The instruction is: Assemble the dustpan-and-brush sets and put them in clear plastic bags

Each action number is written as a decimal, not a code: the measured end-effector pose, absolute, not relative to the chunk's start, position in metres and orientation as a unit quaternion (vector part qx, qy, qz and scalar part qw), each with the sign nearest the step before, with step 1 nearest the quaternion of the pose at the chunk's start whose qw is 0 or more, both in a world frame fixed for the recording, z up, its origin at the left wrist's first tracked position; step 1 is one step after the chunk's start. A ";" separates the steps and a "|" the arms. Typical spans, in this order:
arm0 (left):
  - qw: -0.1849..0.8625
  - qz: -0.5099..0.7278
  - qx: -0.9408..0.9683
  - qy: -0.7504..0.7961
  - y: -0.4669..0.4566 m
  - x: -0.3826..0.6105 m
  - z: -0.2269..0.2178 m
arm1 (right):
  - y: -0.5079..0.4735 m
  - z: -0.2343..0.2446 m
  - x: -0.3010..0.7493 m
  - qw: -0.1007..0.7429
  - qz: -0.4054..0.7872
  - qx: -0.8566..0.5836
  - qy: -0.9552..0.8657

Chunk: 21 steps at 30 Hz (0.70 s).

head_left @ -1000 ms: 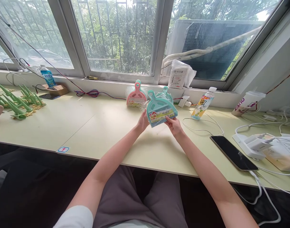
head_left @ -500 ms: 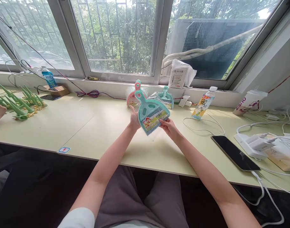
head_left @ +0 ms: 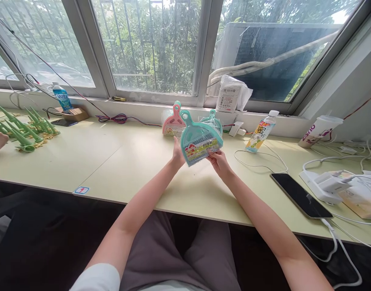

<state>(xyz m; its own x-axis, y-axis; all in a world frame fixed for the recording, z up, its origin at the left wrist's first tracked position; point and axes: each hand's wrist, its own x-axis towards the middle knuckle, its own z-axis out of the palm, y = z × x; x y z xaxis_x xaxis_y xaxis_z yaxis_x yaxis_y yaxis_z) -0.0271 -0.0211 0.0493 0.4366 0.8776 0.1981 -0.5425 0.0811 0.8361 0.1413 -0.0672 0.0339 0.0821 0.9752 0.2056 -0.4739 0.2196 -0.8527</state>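
Holding a teal plastic mini dustpan-and-brush set in clear wrap [head_left: 200, 139] at frame centre above the pale green desk [head_left: 112, 161], the left hand [head_left: 178, 151] and right hand [head_left: 218, 161] pinch its lower corners. It looks light, stiff and slippery-wrapped; the label print is unreadable.

3 dustpan sets [head_left: 200, 139], 2 bottles [head_left: 259, 132], 1 phone [head_left: 300, 196], 1 cup [head_left: 319, 130].
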 end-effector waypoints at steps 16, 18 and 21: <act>0.684 0.421 0.546 0.239 -0.030 -0.029 0.050 | -0.051 0.028 0.171 0.666 0.533 -0.334 -0.401; 0.676 0.426 0.541 0.263 -0.029 -0.030 0.050 | -0.051 0.027 0.170 0.670 0.526 -0.339 -0.399; 0.673 0.430 0.524 0.296 -0.026 -0.029 0.048 | -0.048 0.024 0.168 0.670 0.527 -0.346 -0.392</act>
<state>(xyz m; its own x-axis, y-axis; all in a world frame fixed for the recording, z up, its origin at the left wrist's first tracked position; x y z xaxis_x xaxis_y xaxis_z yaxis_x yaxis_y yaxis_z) -0.0289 -0.0261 0.0478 0.4548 0.8891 0.0521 -0.2672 0.0804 0.9603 0.1682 -0.0483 0.0236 0.1384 0.9773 0.1604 -0.4352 0.2055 -0.8765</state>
